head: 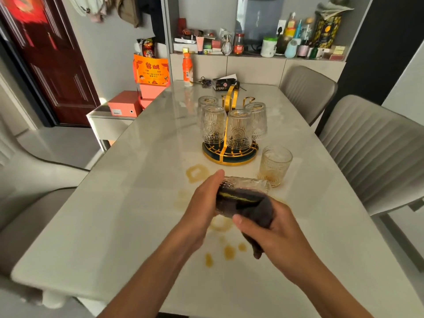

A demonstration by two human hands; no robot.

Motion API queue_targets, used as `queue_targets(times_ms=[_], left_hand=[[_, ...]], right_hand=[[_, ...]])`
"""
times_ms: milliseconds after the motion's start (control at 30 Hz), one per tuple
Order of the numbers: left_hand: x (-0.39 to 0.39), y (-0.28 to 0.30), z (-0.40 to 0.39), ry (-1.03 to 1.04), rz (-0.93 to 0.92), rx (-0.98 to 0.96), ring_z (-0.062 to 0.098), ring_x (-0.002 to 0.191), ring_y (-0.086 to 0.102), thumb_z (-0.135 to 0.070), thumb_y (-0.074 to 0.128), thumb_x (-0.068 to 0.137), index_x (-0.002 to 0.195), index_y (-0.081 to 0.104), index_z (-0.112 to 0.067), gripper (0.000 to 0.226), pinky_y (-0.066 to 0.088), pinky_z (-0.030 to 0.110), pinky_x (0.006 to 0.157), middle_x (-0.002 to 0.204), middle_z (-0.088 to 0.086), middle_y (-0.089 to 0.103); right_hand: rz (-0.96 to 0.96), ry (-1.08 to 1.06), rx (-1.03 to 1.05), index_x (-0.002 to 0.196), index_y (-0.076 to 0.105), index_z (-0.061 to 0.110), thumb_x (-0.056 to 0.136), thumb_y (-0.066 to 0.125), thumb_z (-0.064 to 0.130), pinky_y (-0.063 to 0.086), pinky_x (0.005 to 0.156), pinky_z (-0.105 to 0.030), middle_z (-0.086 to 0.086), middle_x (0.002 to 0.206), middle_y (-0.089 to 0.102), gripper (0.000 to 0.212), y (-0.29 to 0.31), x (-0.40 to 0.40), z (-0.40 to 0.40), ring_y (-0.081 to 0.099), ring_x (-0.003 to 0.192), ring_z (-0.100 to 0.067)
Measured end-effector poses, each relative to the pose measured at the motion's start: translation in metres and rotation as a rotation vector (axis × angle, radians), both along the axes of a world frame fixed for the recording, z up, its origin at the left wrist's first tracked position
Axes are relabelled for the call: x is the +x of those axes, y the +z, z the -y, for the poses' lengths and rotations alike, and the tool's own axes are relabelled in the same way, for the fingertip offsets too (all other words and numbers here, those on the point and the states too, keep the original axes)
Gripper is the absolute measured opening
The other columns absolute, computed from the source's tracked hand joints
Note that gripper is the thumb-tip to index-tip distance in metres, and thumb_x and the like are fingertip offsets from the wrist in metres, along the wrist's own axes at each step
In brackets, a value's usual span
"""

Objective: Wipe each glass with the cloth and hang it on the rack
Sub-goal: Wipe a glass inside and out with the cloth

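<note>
My left hand (202, 203) grips a ribbed clear glass (246, 183) that lies on its side above the table. My right hand (273, 228) holds a dark cloth (257, 210), part of it pushed inside the glass and part hanging below my palm. Behind them stands a gold rack (230, 154) with a round dark base, and several glasses hang upside down on it. A further glass (274, 165) stands upright on the table just right of the rack, with brownish liquid at its foot.
Amber spill rings and drops (229, 251) mark the pale table (114, 214) near my hands. An orange bottle (188, 70), keys and a dark packet sit at the far end. Grey chairs (376, 145) stand on the right, orange boxes (125, 106) on the left.
</note>
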State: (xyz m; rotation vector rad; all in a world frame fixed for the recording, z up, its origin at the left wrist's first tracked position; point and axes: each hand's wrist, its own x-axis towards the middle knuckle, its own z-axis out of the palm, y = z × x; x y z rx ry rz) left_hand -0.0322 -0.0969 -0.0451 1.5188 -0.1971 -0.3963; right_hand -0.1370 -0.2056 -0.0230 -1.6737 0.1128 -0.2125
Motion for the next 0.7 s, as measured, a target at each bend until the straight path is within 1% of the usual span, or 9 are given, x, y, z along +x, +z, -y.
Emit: queue_targets(times_ms=[100,167,267,333,400,467,533,600,700], left_hand=[[-0.021,-0.017,-0.002,0.199,0.457,-0.219,-0.001,0.087,0.059,-0.029,0.046,0.100,0.104,0.062,-0.016,0.021,0.046,0.011,0.073,0.090,-0.022,0.064],[-0.022,-0.015,-0.005,0.188,0.542,-0.218,-0.001,0.088,0.059,-0.030,0.043,0.099,0.103,0.062,-0.018,0.023,0.045,0.012,0.074,0.092,-0.019,0.063],[-0.004,0.001,-0.001,0.094,0.169,0.025,0.014,0.088,0.058,-0.037,0.041,0.100,0.089,0.061,-0.015,0.032,0.049,0.029,0.077,0.090,0.005,0.065],[0.001,0.010,0.001,0.043,-0.058,0.144,0.020,0.089,0.058,-0.042,0.043,0.100,0.087,0.060,-0.020,0.030,0.049,0.037,0.082,0.089,0.006,0.064],[-0.004,0.012,0.006,0.082,0.060,0.062,0.014,0.085,0.057,-0.036,0.049,0.102,0.089,0.061,-0.019,0.025,0.046,0.026,0.076,0.087,0.000,0.062],[-0.013,0.005,0.005,0.160,0.399,-0.134,0.003,0.082,0.058,-0.026,0.052,0.103,0.101,0.064,-0.016,0.015,0.045,0.013,0.069,0.090,-0.006,0.062],[-0.017,-0.005,0.001,0.146,0.630,-0.214,0.000,0.087,0.059,-0.030,0.047,0.101,0.112,0.063,-0.017,0.023,0.046,0.012,0.073,0.097,-0.011,0.063],[-0.012,-0.005,0.000,0.162,0.623,-0.178,0.001,0.087,0.059,-0.033,0.040,0.099,0.106,0.065,-0.020,0.028,0.045,0.014,0.074,0.094,-0.010,0.065],[0.002,0.014,0.001,0.075,0.260,0.114,0.015,0.086,0.059,-0.032,0.039,0.101,0.092,0.066,-0.012,0.035,0.048,0.032,0.078,0.097,0.013,0.068]], right_hand=[[-0.077,-0.003,0.563,0.081,0.077,0.021,0.076,0.072,0.013,0.033,0.037,-0.024,-0.006,0.073,0.068,0.011,0.005,0.000,-0.005,0.052,0.054,-0.012],[-0.074,0.072,0.456,0.083,0.078,0.025,0.074,0.077,0.012,0.035,0.038,-0.024,-0.013,0.075,0.067,0.015,0.003,-0.002,-0.003,0.054,0.058,-0.017],[-0.053,0.040,-0.048,0.102,0.068,0.010,0.080,0.075,0.020,0.046,0.043,-0.030,-0.002,0.058,0.057,0.026,-0.006,-0.003,0.002,0.053,0.048,-0.014],[-0.030,-0.027,-0.136,0.101,0.066,0.012,0.085,0.077,0.015,0.051,0.047,-0.033,0.004,0.061,0.056,0.020,-0.014,-0.001,-0.001,0.053,0.051,-0.011],[0.014,-0.061,0.097,0.097,0.070,0.015,0.082,0.078,0.007,0.049,0.045,-0.032,0.002,0.064,0.061,0.018,-0.013,-0.002,-0.004,0.053,0.051,-0.012],[-0.012,-0.075,0.525,0.090,0.074,0.013,0.074,0.077,0.008,0.043,0.039,-0.029,-0.007,0.079,0.069,0.017,-0.006,-0.002,-0.005,0.056,0.054,-0.012],[-0.017,-0.011,0.686,0.086,0.076,0.015,0.075,0.072,0.011,0.040,0.038,-0.026,-0.009,0.092,0.074,0.013,0.003,-0.004,-0.004,0.061,0.059,-0.012],[0.008,0.081,0.454,0.091,0.075,0.016,0.076,0.076,0.007,0.046,0.040,-0.030,-0.004,0.083,0.073,0.018,0.004,-0.005,-0.004,0.061,0.059,-0.014],[0.024,0.052,-0.255,0.101,0.066,0.040,0.082,0.073,0.023,0.058,0.055,-0.038,0.011,0.073,0.067,0.026,-0.004,-0.003,0.001,0.059,0.059,-0.008]])
